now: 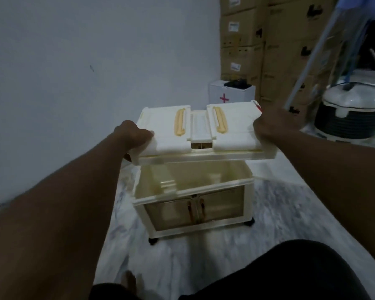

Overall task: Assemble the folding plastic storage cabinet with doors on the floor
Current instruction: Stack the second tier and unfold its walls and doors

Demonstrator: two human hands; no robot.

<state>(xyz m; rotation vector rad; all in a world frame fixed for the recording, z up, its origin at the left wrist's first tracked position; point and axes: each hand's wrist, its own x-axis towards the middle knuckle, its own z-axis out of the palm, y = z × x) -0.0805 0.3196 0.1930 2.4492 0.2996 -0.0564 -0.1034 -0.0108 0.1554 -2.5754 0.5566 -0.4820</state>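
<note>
A cream plastic cabinet tier (193,202) stands on the floor on small black feet, open at the top, with two translucent amber doors and gold handles facing me. Above it I hold a folded second cabinet unit (201,131), flat and cream, with two tan handles on its folded panels. My left hand (134,135) grips its left edge. My right hand (273,124) grips its right edge. The folded unit hovers slightly above the standing tier, tilted a little, with a gap between them.
A grey wall runs along the left. Stacked cardboard boxes (275,40) fill the back right, with a white box bearing a red cross (230,94) in front. A rice cooker (351,113) sits at right. My knee (279,271) is at the bottom.
</note>
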